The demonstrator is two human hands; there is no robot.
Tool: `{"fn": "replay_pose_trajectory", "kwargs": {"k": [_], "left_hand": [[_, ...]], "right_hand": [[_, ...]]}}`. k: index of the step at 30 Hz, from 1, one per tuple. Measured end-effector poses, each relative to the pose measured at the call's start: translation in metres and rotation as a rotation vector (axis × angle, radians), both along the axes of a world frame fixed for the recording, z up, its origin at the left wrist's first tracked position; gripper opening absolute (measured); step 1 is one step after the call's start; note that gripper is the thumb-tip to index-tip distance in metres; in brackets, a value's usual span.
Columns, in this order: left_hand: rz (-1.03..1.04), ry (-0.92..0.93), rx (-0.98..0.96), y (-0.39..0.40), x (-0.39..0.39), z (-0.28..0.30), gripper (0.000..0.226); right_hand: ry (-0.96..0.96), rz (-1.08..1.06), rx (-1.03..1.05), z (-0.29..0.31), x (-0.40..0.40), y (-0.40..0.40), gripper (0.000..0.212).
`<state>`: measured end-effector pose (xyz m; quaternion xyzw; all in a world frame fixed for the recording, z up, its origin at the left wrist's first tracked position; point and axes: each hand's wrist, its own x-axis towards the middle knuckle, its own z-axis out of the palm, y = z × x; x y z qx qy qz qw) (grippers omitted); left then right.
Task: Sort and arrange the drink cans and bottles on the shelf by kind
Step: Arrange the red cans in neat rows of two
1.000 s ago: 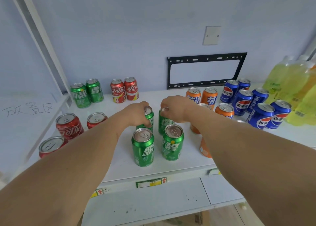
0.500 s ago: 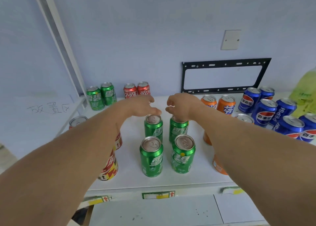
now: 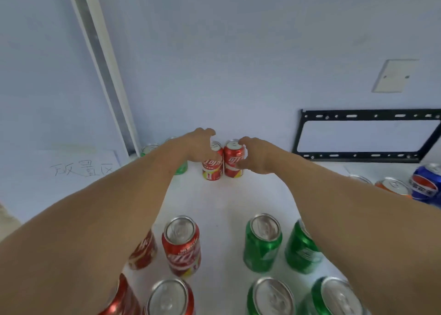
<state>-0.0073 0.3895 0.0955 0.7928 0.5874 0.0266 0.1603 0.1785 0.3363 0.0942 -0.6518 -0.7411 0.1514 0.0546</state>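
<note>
The left hand (image 3: 199,145) curls round the left of two red cola cans at the back of the shelf, thumb on its near side; that left red can (image 3: 212,165) is partly hidden behind the fingers. The right hand (image 3: 254,156) curves round the right red can (image 3: 233,159), thumb low on its label and fingers near its rim, though whether it has fully closed on the can I cannot tell. The two cans stand upright, touching, at twelve o'clock from the shelf's middle.

A second ago both hands sat on the tops of the rear pair of green cans; half a second ago they had let go and were lifting away. Now they have crossed to the back wall, leaving a neat green block (image 3: 262,242) at five o'clock. I judge the green set largely done and the red pair next to be drawn toward the red group (image 3: 181,245) at seven o'clock.

Two more green cans (image 3: 148,147) wait at eleven o'clock, mostly behind the left forearm. Orange and blue cans (image 3: 426,183) sit at three o'clock. The shelf (image 3: 222,200) is white. Behind it, a pale wall carries a black bracket (image 3: 367,157) and a blank plate (image 3: 393,76); a handwritten paper sign (image 3: 81,169) lies at nine o'clock beside a white upright post (image 3: 105,66).
</note>
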Motion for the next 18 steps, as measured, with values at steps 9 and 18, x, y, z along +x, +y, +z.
{"fn": "replay_pose_trajectory", "kwargs": {"k": [9, 18], "left_hand": [[-0.060, -0.065, -0.134, 0.060, -0.009, -0.030, 0.106], [-0.056, -0.156, -0.164, 0.065, -0.003, -0.057, 0.076]], "right_hand": [[0.086, -0.130, -0.085, -0.036, -0.012, 0.064, 0.109], [0.213, -0.186, -0.084, -0.050, -0.011, 0.075, 0.074]]}}
